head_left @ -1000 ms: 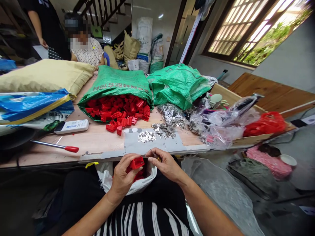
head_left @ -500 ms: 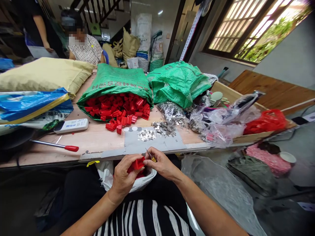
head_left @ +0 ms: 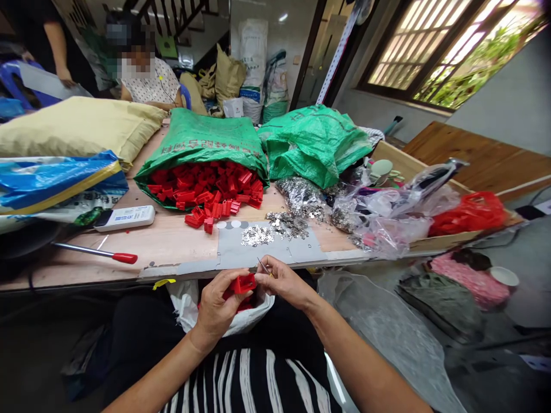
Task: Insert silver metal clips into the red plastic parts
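Observation:
My left hand (head_left: pixel 221 298) is closed around a red plastic part (head_left: pixel 244 283), a hollow block-like piece, above a white sack (head_left: pixel 252 321) in my lap. More red pieces show inside that sack. Close beside the part, my right hand (head_left: pixel 282 281) grips a thin pointed tool (head_left: pixel 262 265) with some yellow on it; its tip sticks up past the fingers. Whether the right fingertips touch the red part, I cannot tell. On the table edge beyond my hands lie small flat metal pieces (head_left: pixel 257 235) on a grey sheet (head_left: pixel 230 252).
A green sack (head_left: pixel 210 135) spills red parts (head_left: pixel 215 189) onto the table. Right of it are another green sack (head_left: pixel 310 140), a bag of metal pieces (head_left: pixel 301 195) and a wooden tray (head_left: pixel 424 244). A red-handled lever (head_left: pixel 124 258) juts out left. A person (head_left: pixel 148 86) sits opposite; another stands behind.
The red part has turned slightly in my left hand, its hollow side showing more. My right hand has shifted a little up and right. The standing person has moved left.

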Demonstrator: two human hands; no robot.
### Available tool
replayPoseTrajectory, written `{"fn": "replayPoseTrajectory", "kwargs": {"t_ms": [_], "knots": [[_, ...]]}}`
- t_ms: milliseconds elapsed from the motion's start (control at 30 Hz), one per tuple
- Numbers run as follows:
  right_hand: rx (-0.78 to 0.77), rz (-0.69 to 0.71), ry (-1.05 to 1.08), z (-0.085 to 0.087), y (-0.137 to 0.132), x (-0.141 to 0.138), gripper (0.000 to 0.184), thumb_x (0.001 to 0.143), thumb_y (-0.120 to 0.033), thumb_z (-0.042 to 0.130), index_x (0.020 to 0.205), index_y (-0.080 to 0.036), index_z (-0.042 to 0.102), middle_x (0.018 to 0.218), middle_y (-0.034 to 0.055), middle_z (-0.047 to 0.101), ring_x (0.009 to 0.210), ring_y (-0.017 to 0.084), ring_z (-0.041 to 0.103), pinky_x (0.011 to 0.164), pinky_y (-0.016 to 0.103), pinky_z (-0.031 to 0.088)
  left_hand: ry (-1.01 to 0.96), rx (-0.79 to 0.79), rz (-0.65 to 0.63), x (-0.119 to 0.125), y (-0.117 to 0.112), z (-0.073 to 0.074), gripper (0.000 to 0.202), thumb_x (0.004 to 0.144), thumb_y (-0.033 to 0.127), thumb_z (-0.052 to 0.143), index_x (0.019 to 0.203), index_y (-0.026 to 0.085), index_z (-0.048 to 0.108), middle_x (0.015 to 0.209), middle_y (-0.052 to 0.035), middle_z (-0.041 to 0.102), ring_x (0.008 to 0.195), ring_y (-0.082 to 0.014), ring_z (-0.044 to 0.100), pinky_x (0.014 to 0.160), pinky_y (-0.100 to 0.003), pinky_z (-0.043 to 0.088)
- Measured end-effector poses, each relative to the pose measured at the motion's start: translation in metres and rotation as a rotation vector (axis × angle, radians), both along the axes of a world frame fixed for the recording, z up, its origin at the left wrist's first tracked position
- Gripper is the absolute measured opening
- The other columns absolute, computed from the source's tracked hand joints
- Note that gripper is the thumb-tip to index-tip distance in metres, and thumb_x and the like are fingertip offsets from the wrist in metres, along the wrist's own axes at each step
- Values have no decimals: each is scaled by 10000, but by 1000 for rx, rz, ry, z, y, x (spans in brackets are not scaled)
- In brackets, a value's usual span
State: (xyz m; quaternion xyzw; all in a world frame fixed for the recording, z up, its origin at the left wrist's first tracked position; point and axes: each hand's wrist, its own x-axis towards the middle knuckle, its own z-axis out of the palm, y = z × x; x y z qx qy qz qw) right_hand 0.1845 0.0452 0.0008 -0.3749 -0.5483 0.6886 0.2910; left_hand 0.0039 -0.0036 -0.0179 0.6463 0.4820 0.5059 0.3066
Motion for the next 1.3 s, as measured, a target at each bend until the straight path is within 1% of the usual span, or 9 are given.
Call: {"fn": "replayPoseTrajectory", "kwargs": {"t_ms": [167, 300, 433, 700, 900, 1033, 1133, 1200, 1300], "knots": [[9, -18, -18, -1, -2, -2, 401, 703, -443, 749, 800, -191, 453, 600, -89, 454, 490, 58, 391, 477, 196, 296, 19, 38, -8, 2, -1, -5, 264, 773, 193, 685, 1035, 220, 668, 1008, -49, 724, 937, -204, 670, 841, -322, 522], [-46, 34, -25, -5, -4, -3, 417, 703, -453, 745, 827, -196, 440, 620, -85, 468, 508, 69, 437, 491, 203, 320, 48, 54, -23, 3, -4, -6, 277, 771, 168, 686, 1042, 221, 664, 1005, -43, 722, 928, -190, 670, 830, -301, 524], [-131, 103, 60, -9, -5, 0, 442, 691, -449, 760, 860, -193, 441, 673, -77, 486, 530, 60, 437, 494, 194, 305, 34, 55, -52, 4, -6, -5, 280, 770, 172, 688, 1043, 232, 672, 1014, -47, 725, 931, -196, 673, 832, -302, 527], [-202, 74, 143, -12, -8, 5, 403, 685, -360, 785, 860, -183, 467, 670, -83, 463, 503, 33, 373, 473, 177, 260, -59, -34, -91, 6, -6, -3, 262, 746, 197, 711, 1004, 243, 715, 983, -60, 737, 908, -220, 678, 822, -307, 523], [-387, 73, 261, -19, -6, 2, 443, 618, -290, 815, 840, -183, 447, 647, -87, 456, 443, 13, 333, 427, 165, 209, -274, -195, -180, 0, 0, -6, 273, 709, 209, 751, 979, 237, 725, 983, -53, 739, 905, -213, 677, 827, -288, 522], [-405, 104, 242, -21, 0, -2, 455, 613, -337, 804, 858, -191, 450, 607, -93, 442, 423, 22, 324, 418, 166, 206, -530, -344, -180, -1, 3, -9, 287, 662, 212, 784, 942, 210, 725, 970, -52, 746, 887, -211, 684, 820, -291, 537], [-216, 118, 39, -15, 14, 0, 384, 687, -400, 738, 906, -195, 498, 652, -61, 500, 488, 65, 419, 465, 187, 292, -649, -433, -132, -2, 6, -13, 319, 648, 205, 793, 956, 193, 711, 977, -48, 743, 889, -199, 684, 814, -277, 542], [80, -4, -217, -9, 28, 3, 250, 766, -369, 663, 901, -193, 548, 751, -17, 575, 621, 108, 506, 574, 225, 372, -689, -466, -78, -3, 8, -17, 335, 650, 202, 794, 970, 186, 699, 986, -43, 736, 888, -184, 679, 814, -263, 540], [515, -216, -670, -5, 51, 4, 49, 829, -239, 575, 849, -197, 590, 837, 16, 631, 788, 156, 551, 716, 271, 385, -767, -500, -19, -3, 11, -19, 349, 648, 202, 796, 978, 181, 682, 997, -39, 731, 871, -164, 679, 813, -247, 539]]}}
